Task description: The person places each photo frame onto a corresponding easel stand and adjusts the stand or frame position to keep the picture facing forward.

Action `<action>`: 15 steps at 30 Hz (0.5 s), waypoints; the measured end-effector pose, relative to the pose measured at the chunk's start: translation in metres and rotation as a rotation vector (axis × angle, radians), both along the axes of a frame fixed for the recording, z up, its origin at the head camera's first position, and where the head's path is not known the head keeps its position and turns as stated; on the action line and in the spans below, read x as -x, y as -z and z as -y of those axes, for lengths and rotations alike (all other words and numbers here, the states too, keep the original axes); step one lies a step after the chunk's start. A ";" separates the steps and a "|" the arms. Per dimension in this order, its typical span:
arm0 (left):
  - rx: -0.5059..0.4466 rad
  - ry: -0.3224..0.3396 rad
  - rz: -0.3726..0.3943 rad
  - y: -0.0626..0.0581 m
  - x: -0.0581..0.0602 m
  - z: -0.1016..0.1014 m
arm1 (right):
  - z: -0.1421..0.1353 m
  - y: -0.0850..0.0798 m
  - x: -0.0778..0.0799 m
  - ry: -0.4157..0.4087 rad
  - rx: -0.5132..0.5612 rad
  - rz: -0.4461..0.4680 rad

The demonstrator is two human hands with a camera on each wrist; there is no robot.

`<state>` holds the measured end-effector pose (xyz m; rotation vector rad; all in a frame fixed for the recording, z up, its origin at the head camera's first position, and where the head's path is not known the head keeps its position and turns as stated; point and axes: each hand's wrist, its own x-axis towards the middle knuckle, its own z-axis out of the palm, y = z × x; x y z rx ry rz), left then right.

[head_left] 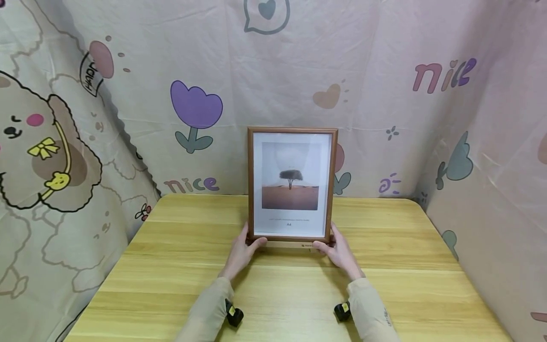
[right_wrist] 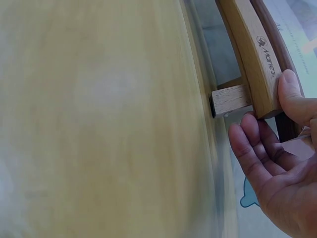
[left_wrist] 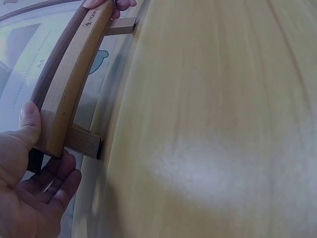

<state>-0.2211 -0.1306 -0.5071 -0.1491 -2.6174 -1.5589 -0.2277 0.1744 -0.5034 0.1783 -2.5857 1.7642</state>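
Observation:
A brown-edged picture frame [head_left: 290, 199] with a tree print marked A4 stands upright, leaning slightly back, near the far side of the table. Under its bottom edge runs the light wooden ledge [left_wrist: 74, 74] of a small tabletop easel, printed with a brand name. Two square easel legs show below, one being the near leg [right_wrist: 232, 100] in the right wrist view. My left hand [head_left: 240, 254] holds the lower left corner, thumb in front and fingers behind. At the lower right corner, my right hand [head_left: 342, 251] pinches likewise. The easel's back is hidden.
The wood-grain table [head_left: 171, 266] stretches around the frame and toward me. Behind it hangs a patterned cloth [head_left: 278, 71], with more cloth along both sides. Small black devices sit at both wrists, such as the left black device [head_left: 234, 315].

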 end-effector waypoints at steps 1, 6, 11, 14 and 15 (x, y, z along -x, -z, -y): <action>0.002 0.002 0.004 0.000 0.001 -0.001 | 0.000 -0.004 -0.002 -0.003 0.004 -0.004; -0.001 0.005 0.010 -0.001 0.002 -0.003 | -0.001 -0.005 -0.004 0.001 0.016 -0.016; 0.001 0.009 0.000 0.000 0.002 -0.006 | -0.005 0.001 -0.002 -0.003 0.004 -0.026; -0.005 0.014 -0.001 -0.001 0.002 -0.007 | -0.007 0.001 -0.001 0.009 -0.023 -0.024; -0.007 0.016 -0.003 -0.001 0.002 -0.007 | -0.007 0.000 -0.001 0.012 -0.031 -0.022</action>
